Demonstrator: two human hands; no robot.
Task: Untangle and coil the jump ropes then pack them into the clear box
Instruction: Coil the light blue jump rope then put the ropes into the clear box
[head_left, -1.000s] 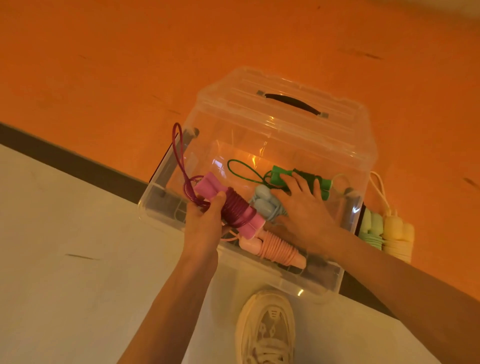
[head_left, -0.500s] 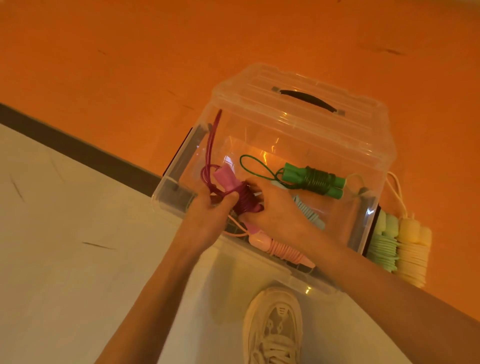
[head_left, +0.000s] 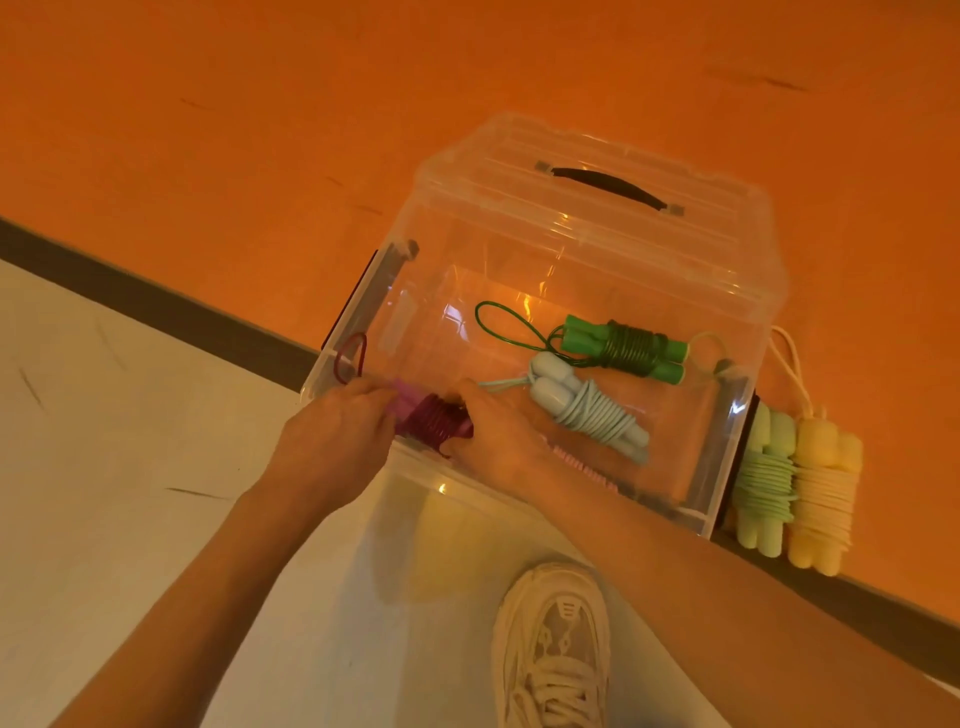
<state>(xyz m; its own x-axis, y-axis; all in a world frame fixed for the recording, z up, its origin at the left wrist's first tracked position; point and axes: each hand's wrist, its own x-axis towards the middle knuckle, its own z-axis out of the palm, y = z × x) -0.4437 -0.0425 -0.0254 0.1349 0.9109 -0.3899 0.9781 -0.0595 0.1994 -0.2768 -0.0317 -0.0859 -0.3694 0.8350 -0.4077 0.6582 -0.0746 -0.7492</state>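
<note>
magenta rope (head_left: 435, 422) — lies left-right | left hand (head_left: 337, 434), right hand (head_left: 496, 441) grip it

Both hands are gripping the coiled maroon rope (head_left: 434, 422) at the near-left corner of the clear box (head_left: 571, 291): left hand (head_left: 332, 441) is curling over its pink handle end, right hand (head_left: 493, 441) is pinching the other end. A loose maroon loop (head_left: 349, 358) is poking up just left of the grip. Right of the grip, inside the box, a pale blue rope (head_left: 587, 410) and a green rope (head_left: 626, 349) are lying coiled. A pink rope (head_left: 584, 470) is showing under the right wrist. Outside the box's right wall, light green (head_left: 763, 478) and yellow (head_left: 823, 493) ropes are sitting side by side.
</note>
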